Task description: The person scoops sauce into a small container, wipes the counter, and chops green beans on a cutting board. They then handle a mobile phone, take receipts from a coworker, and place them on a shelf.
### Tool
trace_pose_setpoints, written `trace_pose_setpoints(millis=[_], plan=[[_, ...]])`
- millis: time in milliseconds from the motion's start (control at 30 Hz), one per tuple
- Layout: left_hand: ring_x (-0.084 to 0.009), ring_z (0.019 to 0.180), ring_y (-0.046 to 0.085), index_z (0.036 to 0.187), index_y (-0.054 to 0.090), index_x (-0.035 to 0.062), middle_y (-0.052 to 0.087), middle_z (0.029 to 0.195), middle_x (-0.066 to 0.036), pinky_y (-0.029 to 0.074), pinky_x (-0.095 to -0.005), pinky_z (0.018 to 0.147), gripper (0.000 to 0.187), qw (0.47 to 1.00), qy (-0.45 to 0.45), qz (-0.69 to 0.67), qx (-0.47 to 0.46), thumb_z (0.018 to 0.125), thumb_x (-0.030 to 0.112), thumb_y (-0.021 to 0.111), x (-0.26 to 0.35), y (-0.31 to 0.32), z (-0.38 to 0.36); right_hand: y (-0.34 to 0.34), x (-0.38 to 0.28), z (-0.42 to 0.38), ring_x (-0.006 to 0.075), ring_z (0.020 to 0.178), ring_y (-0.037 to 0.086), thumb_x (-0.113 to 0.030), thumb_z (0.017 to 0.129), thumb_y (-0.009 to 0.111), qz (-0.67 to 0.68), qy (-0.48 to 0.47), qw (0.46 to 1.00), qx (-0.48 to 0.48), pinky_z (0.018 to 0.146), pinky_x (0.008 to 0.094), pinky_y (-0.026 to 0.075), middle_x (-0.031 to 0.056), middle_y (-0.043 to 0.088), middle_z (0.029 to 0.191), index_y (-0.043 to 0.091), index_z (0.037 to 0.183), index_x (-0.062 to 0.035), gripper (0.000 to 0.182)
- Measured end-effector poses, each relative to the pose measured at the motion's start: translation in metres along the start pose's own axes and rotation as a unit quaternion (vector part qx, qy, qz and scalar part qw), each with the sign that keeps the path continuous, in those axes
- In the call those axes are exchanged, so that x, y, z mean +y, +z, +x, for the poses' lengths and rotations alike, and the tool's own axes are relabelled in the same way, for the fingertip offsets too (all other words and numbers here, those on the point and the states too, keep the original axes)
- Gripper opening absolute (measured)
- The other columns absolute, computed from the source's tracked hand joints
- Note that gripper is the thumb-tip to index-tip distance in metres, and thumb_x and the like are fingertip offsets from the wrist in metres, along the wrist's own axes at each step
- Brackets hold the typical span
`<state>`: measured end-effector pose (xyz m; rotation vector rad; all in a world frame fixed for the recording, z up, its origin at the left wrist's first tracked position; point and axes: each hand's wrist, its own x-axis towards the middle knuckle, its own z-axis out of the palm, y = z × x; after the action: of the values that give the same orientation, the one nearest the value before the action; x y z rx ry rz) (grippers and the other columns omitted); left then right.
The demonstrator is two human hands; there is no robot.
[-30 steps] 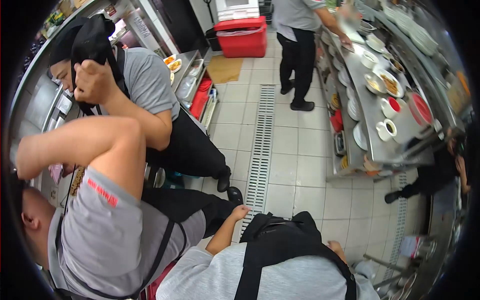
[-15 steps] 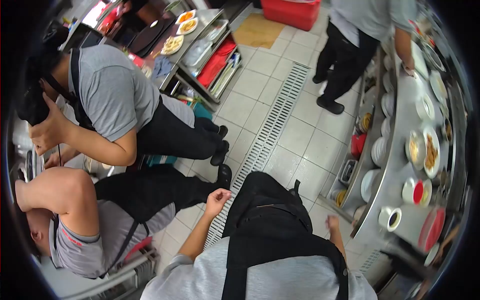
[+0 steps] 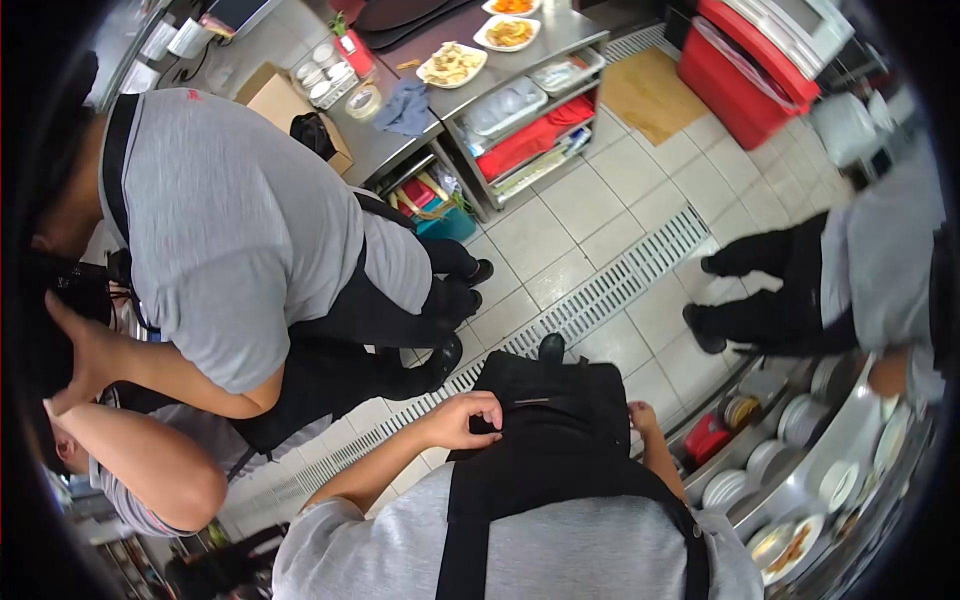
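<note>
My left hand [image 3: 465, 420] is in front of the left side of my black apron [image 3: 555, 425]. Its fingers are loosely curled, with a gap between thumb and fingertips, and nothing shows in it. At the apron's right edge is my right hand [image 3: 642, 415], small in view with its fingers folded in; I see nothing in it. The shelf with stacked plates [image 3: 728, 490] lies beyond that hand. Below both hands a slotted floor drain [image 3: 620, 275] runs across the tiles.
Two people in grey shirts [image 3: 215, 220] crowd the left side; another person [image 3: 885, 270] stands at right. A steel counter holds a plate of food [image 3: 452, 65] and a blue cloth [image 3: 403, 108]. A red bin [image 3: 735, 80] stands at the back, beside a cardboard mat [image 3: 655, 95].
My view has swung to the right, bringing the red bin and the person at right further across. My left hand has moved in to the apron; my right hand is now at its edge.
</note>
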<state>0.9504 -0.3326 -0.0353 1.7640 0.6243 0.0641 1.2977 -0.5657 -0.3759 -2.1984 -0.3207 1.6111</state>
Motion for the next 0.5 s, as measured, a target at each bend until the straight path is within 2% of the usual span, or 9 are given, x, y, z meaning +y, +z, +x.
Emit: trace_pose_setpoints(millis=[67, 133, 200, 233, 267, 300, 400, 467, 500], plan=[[-0.0169, 0.072, 0.054, 0.074, 0.056, 0.0051, 0.054, 0.074, -0.005, 0.044, -0.0282, 0.066, 0.015, 0.999, -0.021, -0.024, 0.009, 0.068, 0.008, 0.068, -0.005, -0.013, 0.020, -0.031, -0.029, -0.006, 0.0160, 0.052, 0.054, -0.027, 0.082, 0.052, -0.162, -0.080, 0.982, -0.052, 0.045, 0.0291, 0.042, 0.0057, 0.057, 0.067, 0.056, 0.092, -0.0059, 0.024], [-0.0166, 0.073, 0.054, 0.076, 0.056, 0.0051, 0.054, 0.075, -0.004, 0.044, -0.0278, 0.067, 0.015, 0.997, -0.056, -0.049, 0.005, 0.069, 0.009, 0.069, -0.006, -0.027, 0.040, -0.049, -0.047, 0.005, 0.0195, 0.058, 0.056, -0.031, 0.081, 0.053, 0.014, 0.123, 0.992, 0.004, 0.050, 0.0347, 0.043, 0.0070, 0.059, 0.074, 0.054, 0.100, -0.0077, 0.030], [-0.0143, 0.075, 0.055, 0.078, 0.057, 0.0057, 0.056, 0.078, -0.002, 0.043, -0.0270, 0.068, 0.017, 0.995, -0.078, -0.058, 0.012, 0.070, 0.012, 0.071, -0.007, -0.038, 0.063, -0.078, -0.043, 0.047, 0.0216, 0.067, 0.058, -0.029, 0.082, 0.052, 0.043, 0.157, 0.986, -0.025, 0.056, 0.0394, 0.044, 0.0090, 0.059, 0.083, 0.051, 0.105, -0.0076, 0.032], [-0.0130, 0.077, 0.055, 0.080, 0.057, 0.0063, 0.056, 0.080, -0.001, 0.043, -0.0267, 0.069, 0.018, 0.987, -0.107, -0.121, 0.002, 0.071, 0.014, 0.071, -0.011, -0.041, 0.074, -0.096, -0.044, 0.066, 0.0221, 0.072, 0.057, -0.029, 0.082, 0.051, -0.060, 0.061, 0.992, -0.094, 0.059, 0.0397, 0.044, 0.0094, 0.058, 0.086, 0.051, 0.103, -0.0073, 0.031], [-0.0116, 0.078, 0.055, 0.082, 0.058, 0.0069, 0.057, 0.082, 0.000, 0.043, -0.0264, 0.070, 0.019, 0.974, -0.131, -0.186, -0.006, 0.071, 0.016, 0.072, -0.016, -0.042, 0.085, -0.115, -0.062, 0.077, 0.0221, 0.072, 0.057, -0.029, 0.082, 0.051, -0.081, 0.060, 0.990, -0.099, 0.059, 0.0397, 0.044, 0.0094, 0.058, 0.086, 0.051, 0.103, -0.0073, 0.031], [-0.0104, 0.080, 0.055, 0.084, 0.058, 0.0077, 0.058, 0.084, 0.001, 0.043, -0.0257, 0.071, 0.020, 0.965, -0.143, -0.217, 0.021, 0.073, 0.019, 0.071, -0.023, -0.045, 0.096, -0.133, -0.084, 0.093, 0.0210, 0.070, 0.057, -0.029, 0.081, 0.051, -0.092, 0.061, 0.990, -0.085, 0.057, 0.0381, 0.044, 0.0087, 0.058, 0.084, 0.052, 0.102, -0.0074, 0.030], [-0.0048, 0.068, 0.052, 0.084, 0.058, 0.0063, 0.058, 0.074, 0.001, 0.043, -0.0220, 0.060, 0.020, 0.920, -0.175, -0.230, 0.266, 0.080, 0.025, 0.063, -0.067, -0.054, 0.135, -0.156, -0.161, 0.118, 0.0177, 0.064, 0.057, -0.028, 0.081, 0.052, -0.104, 0.064, 0.991, -0.045, 0.051, 0.0332, 0.043, 0.0067, 0.059, 0.078, 0.053, 0.100, -0.0078, 0.028], [-0.0045, 0.065, 0.050, 0.083, 0.058, 0.0042, 0.057, 0.071, 0.001, 0.042, -0.0229, 0.059, 0.023, 0.882, -0.212, -0.158, 0.390, 0.082, 0.027, 0.060, -0.097, -0.072, 0.160, -0.160, -0.220, 0.133, 0.0155, 0.060, 0.057, -0.028, 0.081, 0.052, -0.099, 0.061, 0.993, -0.014, 0.047, 0.0300, 0.043, 0.0054, 0.059, 0.074, 0.054, 0.098, -0.0081, 0.026], [-0.0045, 0.065, 0.050, 0.083, 0.058, 0.0042, 0.057, 0.071, 0.001, 0.042, -0.0229, 0.059, 0.023, 0.879, -0.211, -0.161, 0.397, 0.082, 0.027, 0.060, -0.115, -0.082, 0.174, -0.165, -0.247, 0.136, 0.0133, 0.061, 0.057, -0.026, 0.081, 0.052, -0.083, 0.024, 0.996, -0.011, 0.046, 0.0285, 0.042, 0.0034, 0.058, 0.074, 0.054, 0.097, -0.0086, 0.023]])
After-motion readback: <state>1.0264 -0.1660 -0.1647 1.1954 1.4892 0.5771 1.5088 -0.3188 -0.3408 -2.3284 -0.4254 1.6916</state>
